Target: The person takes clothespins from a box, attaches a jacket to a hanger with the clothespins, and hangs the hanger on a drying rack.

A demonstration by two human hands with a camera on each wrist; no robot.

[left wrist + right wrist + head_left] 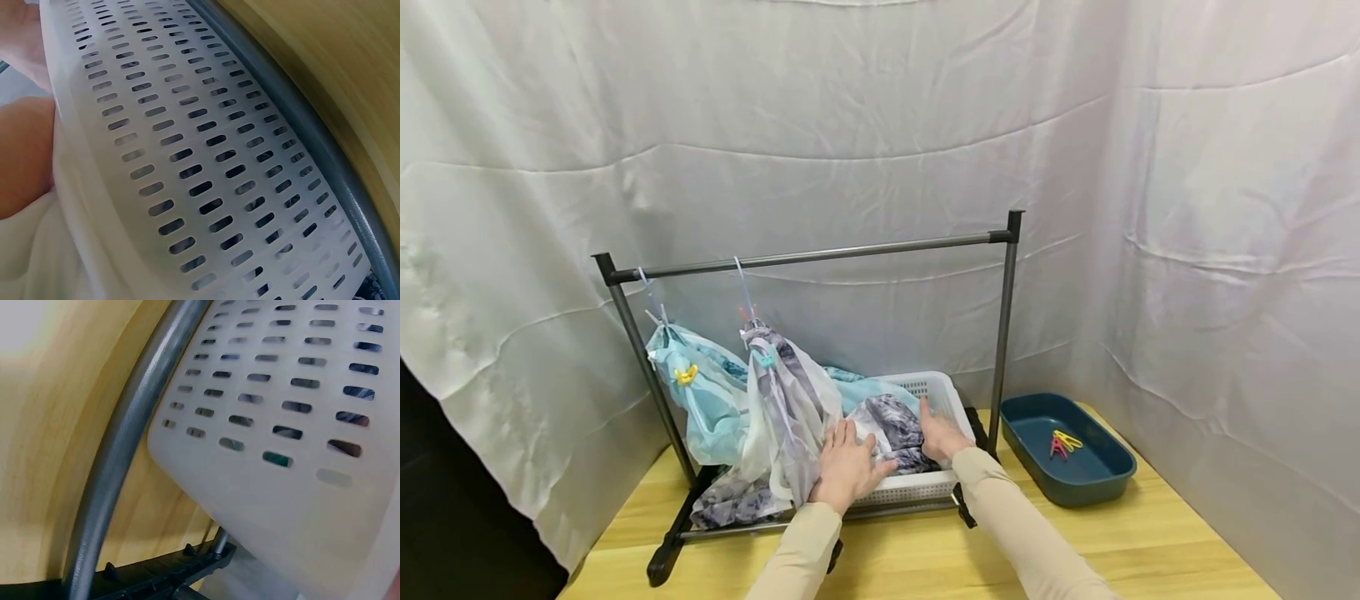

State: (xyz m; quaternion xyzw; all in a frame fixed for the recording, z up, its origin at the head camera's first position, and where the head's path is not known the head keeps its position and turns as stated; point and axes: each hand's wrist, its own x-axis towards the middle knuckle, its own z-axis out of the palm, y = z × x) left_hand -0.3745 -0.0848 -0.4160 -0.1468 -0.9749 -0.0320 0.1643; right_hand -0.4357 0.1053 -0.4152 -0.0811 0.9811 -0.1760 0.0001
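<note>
My left hand (844, 468) reaches over the front rim of a white perforated basket (904, 493), its fingers spread on grey-and-white patterned clothing (891, 425). My right hand (942, 435) is at the right end of the same clothing, inside the basket, with an extended finger pointing toward the back. Light blue clothing (857, 390) lies behind it. Both wrist views mostly show the basket's slotted wall (187, 150), with part of the left hand (25, 150) at the edge. A grey-and-white garment (790, 400) hangs close to the left hand and overlaps the basket's left side.
A metal rack (850, 250) spans the basket; its lower bar (119, 437) runs along the front. A light blue garment (711, 417) with a yellow clip (686, 375) hangs at left. A dark blue tub (1037, 467) at right holds pink clothespins (1057, 447) and yellow clothespins (1067, 440).
</note>
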